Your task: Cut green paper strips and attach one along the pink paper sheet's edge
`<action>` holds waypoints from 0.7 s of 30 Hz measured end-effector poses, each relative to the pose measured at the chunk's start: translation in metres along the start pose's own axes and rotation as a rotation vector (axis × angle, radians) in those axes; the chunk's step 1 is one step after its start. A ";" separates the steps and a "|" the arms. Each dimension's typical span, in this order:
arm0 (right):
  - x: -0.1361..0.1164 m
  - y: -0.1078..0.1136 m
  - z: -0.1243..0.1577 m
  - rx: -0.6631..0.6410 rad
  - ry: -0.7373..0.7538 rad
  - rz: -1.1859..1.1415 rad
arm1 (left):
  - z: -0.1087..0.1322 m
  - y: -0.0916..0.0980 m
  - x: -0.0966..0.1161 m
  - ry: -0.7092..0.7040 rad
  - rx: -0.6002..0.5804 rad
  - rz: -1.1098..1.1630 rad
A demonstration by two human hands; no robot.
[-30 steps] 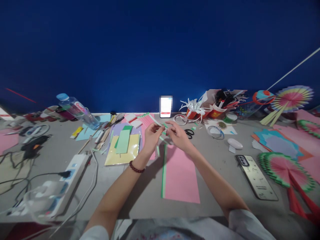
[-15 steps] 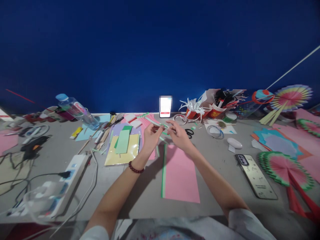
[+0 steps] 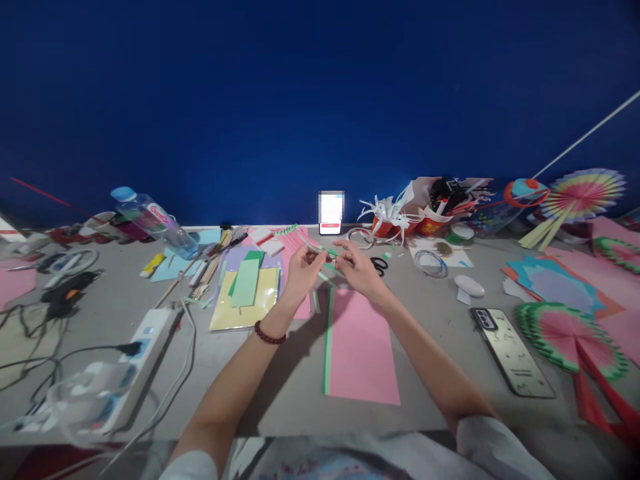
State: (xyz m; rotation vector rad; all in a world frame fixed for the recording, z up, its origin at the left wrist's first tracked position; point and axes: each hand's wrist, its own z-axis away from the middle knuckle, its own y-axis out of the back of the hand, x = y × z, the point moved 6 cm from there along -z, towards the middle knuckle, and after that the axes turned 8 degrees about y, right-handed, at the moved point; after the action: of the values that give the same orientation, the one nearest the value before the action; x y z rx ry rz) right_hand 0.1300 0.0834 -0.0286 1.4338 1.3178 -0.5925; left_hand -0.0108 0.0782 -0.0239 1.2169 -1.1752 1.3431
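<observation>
Above the far end of a pink sheet of paper (image 3: pixel 363 353), my left hand (image 3: pixel 303 272) and my right hand (image 3: pixel 359 268) are close together with bent, pinching fingers. Between them runs a thin pale green paper strip (image 3: pixel 311 245), whose end sticks out past the left fingers. Its middle is partly hidden by the fingertips. The pink sheet lies flat on the desk, with a pale and a bright green band (image 3: pixel 327 360) along its left edge. Black-handled scissors (image 3: pixel 379 267) rest just beyond my right hand.
On the left are a yellow pack (image 3: pixel 220 313) under green paper pieces, a power strip (image 3: pixel 140 373) with cords and a tilted bottle (image 3: pixel 163 223). A lit phone (image 3: pixel 330 215) stands at the wall. To the right lie another phone (image 3: pixel 513 353) and a pink-green paper fan (image 3: pixel 565 340).
The strip's free end beyond the left fingers has shifted and now curves more. Both hands stay at nearly the same place, with slight finger movement.
</observation>
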 end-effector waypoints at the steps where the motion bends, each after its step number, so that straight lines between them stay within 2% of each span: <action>1: 0.000 0.000 0.000 0.001 0.000 -0.006 | 0.000 0.001 0.000 0.009 -0.003 -0.002; 5: 0.000 0.001 0.000 0.019 0.001 -0.016 | -0.002 0.003 -0.002 0.042 -0.012 0.010; 9: -0.002 0.002 0.000 0.036 0.006 -0.018 | -0.002 0.005 0.001 0.011 0.005 0.041; 16: -0.003 0.000 0.001 0.035 0.007 -0.055 | -0.003 -0.005 -0.004 -0.027 -0.060 0.015; 21: -0.007 -0.001 0.001 0.036 0.018 -0.075 | -0.002 -0.002 -0.005 0.001 -0.007 0.019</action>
State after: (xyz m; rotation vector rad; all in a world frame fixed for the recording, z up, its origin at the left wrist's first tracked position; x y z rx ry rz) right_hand 0.1279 0.0790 -0.0227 1.4268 1.3862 -0.6566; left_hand -0.0088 0.0802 -0.0285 1.2026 -1.1928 1.3528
